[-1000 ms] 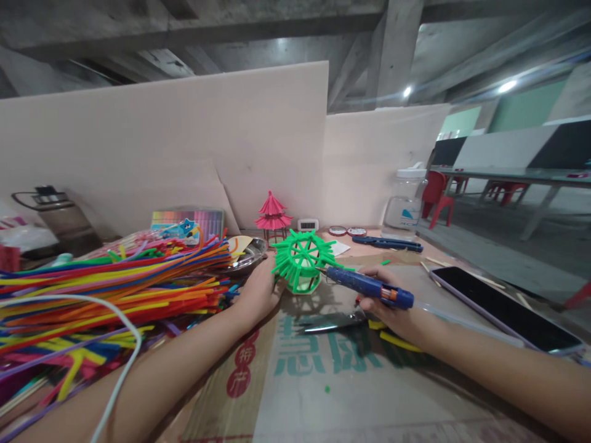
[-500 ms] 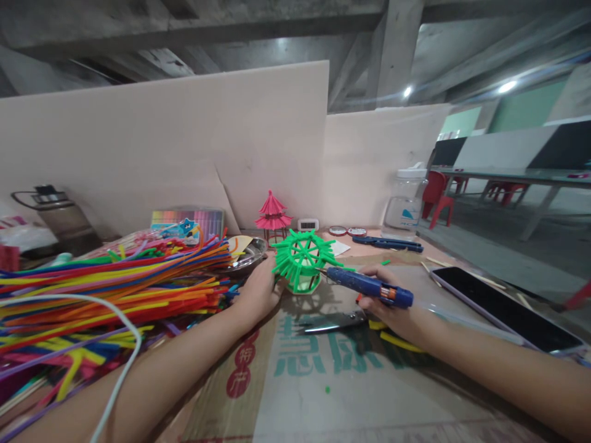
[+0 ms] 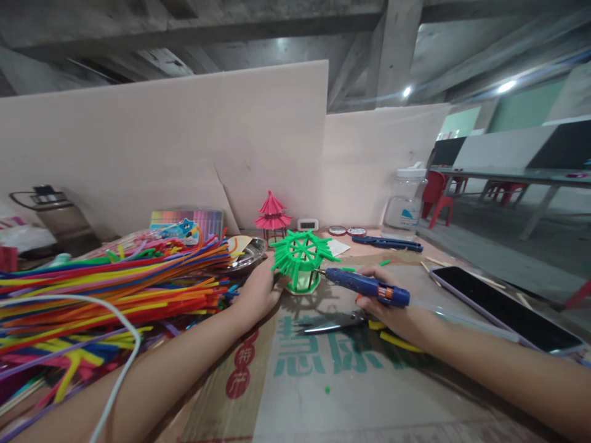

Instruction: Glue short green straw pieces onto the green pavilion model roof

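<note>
Two hands meet at a green pavilion (image 3: 301,261). The left hand (image 3: 258,292) curls its fingers around the pavilion's near side, holding it. The right hand (image 3: 392,307) is wrapped tight around a blue glue gun (image 3: 367,285), whose nozzle touches the pavilion beyond the fingertips. Scissors (image 3: 330,321) lie just beside the right fingers.

This is looking like a craft workshop in a bare hall: concrete beams (image 3: 231,27) are running overhead, boards (image 3: 161,147) are standing as screens, a heap of coloured craft wires (image 3: 115,286) is lying beside a glue gun (image 3: 364,286), scissors (image 3: 330,322) and a green pavilion model (image 3: 301,261), and red chairs (image 3: 438,195) are standing beyond.
</note>
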A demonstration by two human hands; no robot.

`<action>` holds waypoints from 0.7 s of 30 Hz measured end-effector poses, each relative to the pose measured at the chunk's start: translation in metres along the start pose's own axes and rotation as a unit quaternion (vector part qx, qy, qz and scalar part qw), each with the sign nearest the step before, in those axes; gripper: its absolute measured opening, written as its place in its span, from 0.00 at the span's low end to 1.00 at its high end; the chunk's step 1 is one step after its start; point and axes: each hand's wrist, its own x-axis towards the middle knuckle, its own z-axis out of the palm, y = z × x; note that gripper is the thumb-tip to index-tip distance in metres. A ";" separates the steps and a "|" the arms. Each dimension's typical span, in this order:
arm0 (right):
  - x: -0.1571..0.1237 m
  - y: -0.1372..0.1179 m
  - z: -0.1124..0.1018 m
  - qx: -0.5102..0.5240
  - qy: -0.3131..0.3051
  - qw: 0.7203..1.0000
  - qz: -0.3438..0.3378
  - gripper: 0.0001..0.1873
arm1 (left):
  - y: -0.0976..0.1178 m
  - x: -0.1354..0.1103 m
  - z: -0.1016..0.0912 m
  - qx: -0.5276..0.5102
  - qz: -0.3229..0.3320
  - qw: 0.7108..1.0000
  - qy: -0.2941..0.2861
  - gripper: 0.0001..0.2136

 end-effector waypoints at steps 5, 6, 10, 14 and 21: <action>0.001 -0.001 -0.002 0.007 0.008 0.999 -0.046 0.17 | 0.000 -0.001 0.000 0.007 0.012 1.000 0.007 0.19; 0.001 -0.001 -0.002 0.016 0.008 0.998 -0.054 0.17 | 0.000 -0.001 -0.001 0.011 0.011 1.000 0.006 0.19; 0.001 -0.001 -0.002 0.038 -0.011 0.997 -0.065 0.18 | 0.000 -0.001 -0.001 0.027 0.010 1.000 -0.001 0.20; 0.001 0.000 -0.003 0.019 0.000 0.998 -0.067 0.18 | 0.001 -0.002 -0.003 0.026 0.018 0.999 0.002 0.22; 0.001 -0.002 -0.003 0.003 -0.002 0.999 -0.049 0.20 | 0.001 -0.001 -0.002 0.035 0.002 0.999 -0.007 0.21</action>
